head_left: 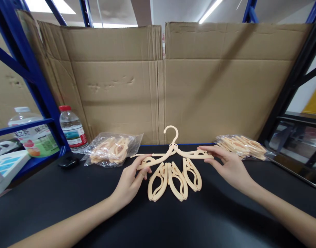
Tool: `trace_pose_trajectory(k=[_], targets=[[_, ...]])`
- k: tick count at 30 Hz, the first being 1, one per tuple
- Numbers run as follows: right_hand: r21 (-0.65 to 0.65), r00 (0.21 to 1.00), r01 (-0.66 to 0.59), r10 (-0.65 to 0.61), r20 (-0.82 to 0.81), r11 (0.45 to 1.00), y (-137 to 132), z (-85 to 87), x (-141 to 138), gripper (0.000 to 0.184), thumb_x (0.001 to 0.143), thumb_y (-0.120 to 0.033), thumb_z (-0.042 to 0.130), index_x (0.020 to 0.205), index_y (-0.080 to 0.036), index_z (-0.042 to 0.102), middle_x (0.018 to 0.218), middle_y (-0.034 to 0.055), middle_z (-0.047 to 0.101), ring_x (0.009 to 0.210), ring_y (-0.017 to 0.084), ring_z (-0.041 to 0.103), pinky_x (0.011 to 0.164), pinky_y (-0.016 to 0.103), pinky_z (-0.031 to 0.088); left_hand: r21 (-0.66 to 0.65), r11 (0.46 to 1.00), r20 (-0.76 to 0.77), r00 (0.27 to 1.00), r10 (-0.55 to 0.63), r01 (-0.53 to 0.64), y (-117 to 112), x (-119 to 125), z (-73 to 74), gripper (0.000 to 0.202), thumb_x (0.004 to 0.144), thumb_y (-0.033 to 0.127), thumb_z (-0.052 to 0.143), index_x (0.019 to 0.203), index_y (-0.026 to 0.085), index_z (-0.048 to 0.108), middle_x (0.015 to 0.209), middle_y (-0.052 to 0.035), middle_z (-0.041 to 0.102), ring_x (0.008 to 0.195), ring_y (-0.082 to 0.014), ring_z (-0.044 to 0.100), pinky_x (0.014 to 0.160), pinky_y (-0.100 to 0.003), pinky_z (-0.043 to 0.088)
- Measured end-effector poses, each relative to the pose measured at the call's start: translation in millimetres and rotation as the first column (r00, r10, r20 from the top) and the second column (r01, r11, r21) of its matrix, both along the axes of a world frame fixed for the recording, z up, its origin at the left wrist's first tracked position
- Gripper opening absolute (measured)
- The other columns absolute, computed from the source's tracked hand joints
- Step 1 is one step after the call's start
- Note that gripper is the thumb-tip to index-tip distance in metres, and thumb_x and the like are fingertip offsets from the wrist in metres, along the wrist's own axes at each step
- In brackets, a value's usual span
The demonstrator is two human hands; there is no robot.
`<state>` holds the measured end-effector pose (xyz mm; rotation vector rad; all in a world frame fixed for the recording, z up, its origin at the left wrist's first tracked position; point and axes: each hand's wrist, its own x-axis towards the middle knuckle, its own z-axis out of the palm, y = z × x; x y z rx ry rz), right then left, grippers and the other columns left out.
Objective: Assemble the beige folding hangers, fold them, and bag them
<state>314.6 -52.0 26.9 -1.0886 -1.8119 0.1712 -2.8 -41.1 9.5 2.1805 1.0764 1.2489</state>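
A cream plastic folding clothes hanger (172,149) is spread wide, its hook pointing up, in the middle of the head view. My left hand (133,179) pinches the end of its left arm between thumb and fingers. At the tip of the right arm, my right hand (229,165) holds on with thumb below and fingers above. Just behind the left arm, another slim cream piece (141,155) shows partly; I cannot tell whether it belongs to the same hanger. Three folded hangers (177,182) lie side by side on the black table between my hands.
A clear bag of folded hangers (111,151) lies at back left, a second bag (242,146) at back right. Near the left bag are a black mouse (68,162) and a red-capped water bottle (72,131). Cardboard (116,86) walls the back; a dark tablet-like panel (299,165) lies right.
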Motion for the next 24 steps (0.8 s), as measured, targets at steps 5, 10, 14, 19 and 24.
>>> trace_pose_trajectory(k=[5,10,14,19,24], targets=[[-0.063,0.995,-0.072,0.067,-0.080,0.995,5,2.0,3,0.030,0.085,-0.029,0.058,0.114,-0.024,0.064,0.113,0.0067,0.067,0.104,0.025,0.063,0.093,0.044,0.051,-0.056,0.998,0.080,0.996,-0.030,0.034,0,0,0.7,0.035,0.092,0.032,0.046,0.125,0.018,0.049,0.075,0.0001,0.061,0.067,-0.0148,0.060,0.072,-0.029,0.047],[-0.140,0.963,-0.187,0.154,-0.220,0.972,7,6.4,4,0.028,0.082,-0.031,0.062,0.107,-0.022,0.067,0.110,0.0079,0.069,0.103,0.024,0.063,0.095,0.041,0.050,-0.194,0.974,0.290,0.955,-0.059,0.119,-4,6,10.1,0.031,0.088,0.034,0.056,0.114,0.017,0.056,0.080,-0.0011,0.064,0.075,-0.0157,0.064,0.077,-0.029,0.051],[-0.181,0.892,-0.334,0.248,-0.378,0.925,7,7.3,7,0.028,0.077,-0.031,0.068,0.104,-0.023,0.068,0.107,0.0066,0.069,0.101,0.022,0.064,0.094,0.037,0.049,-0.252,0.957,0.433,0.901,-0.019,0.141,-7,10,16.5,0.025,0.082,0.032,0.066,0.102,0.018,0.061,0.088,-0.0010,0.064,0.070,-0.0115,0.063,0.074,-0.024,0.052],[-0.229,0.803,-0.455,0.286,-0.523,0.860,2,5.9,4,0.030,0.075,-0.029,0.072,0.103,-0.022,0.067,0.103,0.0070,0.069,0.098,0.022,0.063,0.092,0.038,0.049,-0.305,0.935,0.554,0.832,0.019,0.182,-14,16,20.8,0.023,0.078,0.028,0.073,0.095,0.017,0.062,0.090,-0.0013,0.065,0.075,-0.0110,0.060,0.072,-0.020,0.051],[-0.241,0.756,-0.512,0.299,-0.583,0.824,-9,-0.7,-19,0.037,0.076,-0.028,0.073,0.110,-0.023,0.059,0.109,0.0077,0.062,0.100,0.020,0.059,0.082,0.033,0.052,-0.367,0.895,0.539,0.842,-0.019,0.254,-29,27,24.9,0.019,0.079,0.030,0.072,0.083,0.014,0.063,0.077,-0.0005,0.063,0.070,-0.0104,0.057,0.067,-0.018,0.049]])
